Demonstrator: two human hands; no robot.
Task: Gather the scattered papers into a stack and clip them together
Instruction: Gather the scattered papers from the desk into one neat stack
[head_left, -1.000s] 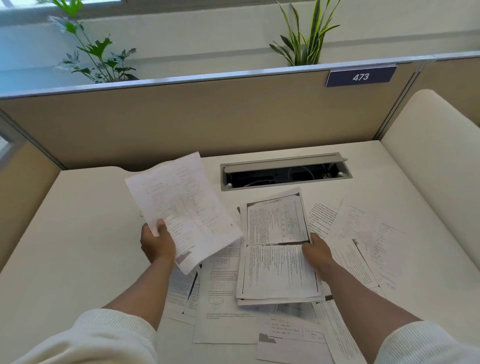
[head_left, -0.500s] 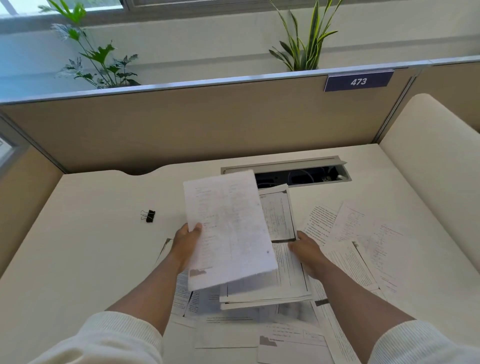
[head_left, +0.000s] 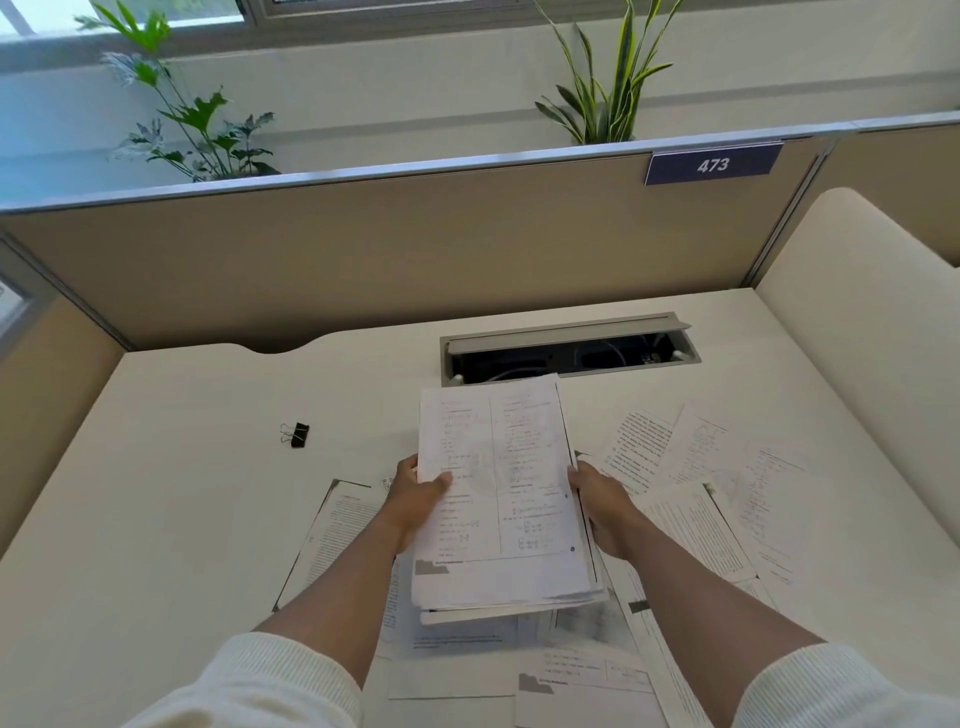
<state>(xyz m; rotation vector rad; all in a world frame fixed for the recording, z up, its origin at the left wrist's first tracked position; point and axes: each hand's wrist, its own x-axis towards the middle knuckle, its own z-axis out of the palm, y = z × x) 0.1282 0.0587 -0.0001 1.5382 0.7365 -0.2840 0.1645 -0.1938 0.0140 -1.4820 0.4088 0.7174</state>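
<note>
1. Two hands hold the thick stack of white printed paper sheets (head_left: 498, 499) above the cream desk (head_left: 182, 519): the left hand (head_left: 415, 499) is curled on its left edge, thumb on top, and the right hand (head_left: 602, 506) is wrapped round its right edge
2. The stack's long axis is pointed away from the body
3. More thin, limp loose printed sheets (head_left: 727, 483) are spread nearest the right hand
4. The small black metal binder clip (head_left: 296, 434) is seen far-left, nearer the left hand

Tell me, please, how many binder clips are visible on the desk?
1: a black binder clip lies on the bare desk, left of the held stack; others may be hidden under papers.
</note>
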